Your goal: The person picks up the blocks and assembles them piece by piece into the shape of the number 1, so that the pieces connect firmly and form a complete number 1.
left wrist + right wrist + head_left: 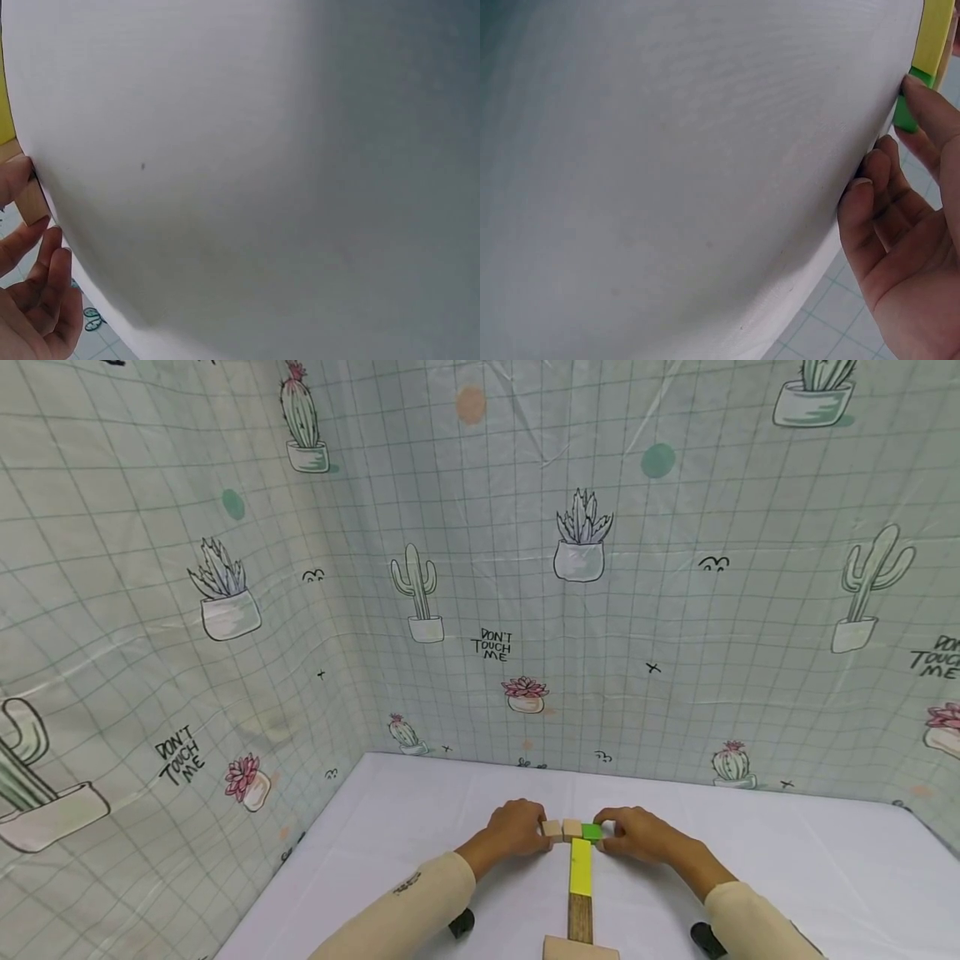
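Note:
A short row of blocks lies across the far end of a line of blocks on the white table. My left hand (519, 827) pinches the plain wooden block (552, 830) at the row's left end; thumb and index finger bracket that wooden block (31, 202) in the left wrist view. A second wooden block (572, 828) sits in the middle. At the right end, the green block (592, 832) is between the thumb and index finger of my right hand (637, 835). The right wrist view shows this green block (905, 116) against the yellow block (932, 37).
Toward me from the row run the long yellow block (581, 867), a dark brown block (580, 918) and a wide pale wooden block (581, 949) at the bottom edge. A cactus-print sheet (480, 577) hangs behind and left of the white table (420, 785).

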